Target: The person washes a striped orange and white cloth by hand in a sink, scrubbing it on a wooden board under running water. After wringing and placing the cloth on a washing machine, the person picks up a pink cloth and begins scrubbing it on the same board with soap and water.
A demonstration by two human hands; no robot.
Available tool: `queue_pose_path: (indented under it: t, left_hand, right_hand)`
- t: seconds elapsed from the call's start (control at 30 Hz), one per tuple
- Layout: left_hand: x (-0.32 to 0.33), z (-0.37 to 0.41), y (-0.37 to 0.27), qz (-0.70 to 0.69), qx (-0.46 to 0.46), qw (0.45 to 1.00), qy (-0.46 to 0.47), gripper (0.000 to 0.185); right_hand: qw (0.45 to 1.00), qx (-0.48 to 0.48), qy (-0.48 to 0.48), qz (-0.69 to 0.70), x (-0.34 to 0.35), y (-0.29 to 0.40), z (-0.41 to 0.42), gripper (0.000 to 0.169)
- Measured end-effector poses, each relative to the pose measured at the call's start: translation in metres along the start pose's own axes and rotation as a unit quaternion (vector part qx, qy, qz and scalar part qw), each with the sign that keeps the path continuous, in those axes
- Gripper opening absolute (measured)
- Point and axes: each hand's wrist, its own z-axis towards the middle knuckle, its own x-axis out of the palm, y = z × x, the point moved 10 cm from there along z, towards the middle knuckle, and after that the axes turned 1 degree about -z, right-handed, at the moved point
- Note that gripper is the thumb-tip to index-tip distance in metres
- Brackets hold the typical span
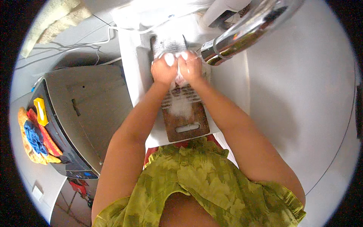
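Note:
A brown wooden washboard (185, 116) with a ridged middle and a slotted handle end leans in a white sink (229, 76). White suds cover its far part and lie below the ridges. My left hand (164, 69) and my right hand (190, 66) are fisted side by side over the board, with foam on the knuckles. Both close on a wet, light-coloured cloth (179, 79), mostly hidden by the hands and suds. Just right of my right hand, the end of a chrome faucet spout (215, 52) hangs over the sink.
Left of the sink stands a grey-topped appliance (96, 93) with a dark front. Orange, red and blue cloths (37, 139) and a yellow holder (41, 111) are at its front. White cables (99, 43) run along the wall. A pale towel (56, 22) hangs at the upper left.

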Motion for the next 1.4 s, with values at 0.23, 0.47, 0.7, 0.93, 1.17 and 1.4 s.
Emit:
queue_pose_path:
  t: [0.23, 0.47, 0.7, 0.93, 1.17, 1.4]
  left_hand:
    - [-0.038, -0.034, -0.034, -0.073, 0.092, 0.991, -0.057, 0.025]
    - [-0.037, -0.092, -0.023, -0.011, 0.057, 0.998, -0.028, 0.023]
    - [-0.013, 0.008, -0.011, 0.105, 0.023, 0.994, 0.009, 0.039]
    - [-0.055, -0.12, -0.042, -0.082, 0.148, 0.985, -0.022, 0.028]
    - [-0.003, 0.004, 0.002, 0.027, -0.128, 0.989, 0.073, 0.041]
    - [-0.03, -0.074, -0.023, -0.019, 0.069, 0.997, 0.032, 0.039]
  right_hand:
    - [0.957, 0.056, 0.023, 0.285, -0.015, -0.018, -0.025, 0.046]
    - [1.0, -0.015, 0.013, -0.001, -0.055, 0.044, -0.094, 0.027]
    - [0.988, 0.061, 0.037, -0.137, 0.004, -0.003, 0.012, 0.039]
    - [0.987, -0.125, -0.077, 0.07, -0.082, 0.076, -0.102, 0.02]
    - [0.999, 0.014, -0.034, -0.021, 0.0, -0.013, 0.008, 0.029]
    - [0.993, -0.02, 0.034, 0.111, -0.048, 0.032, -0.085, 0.037]
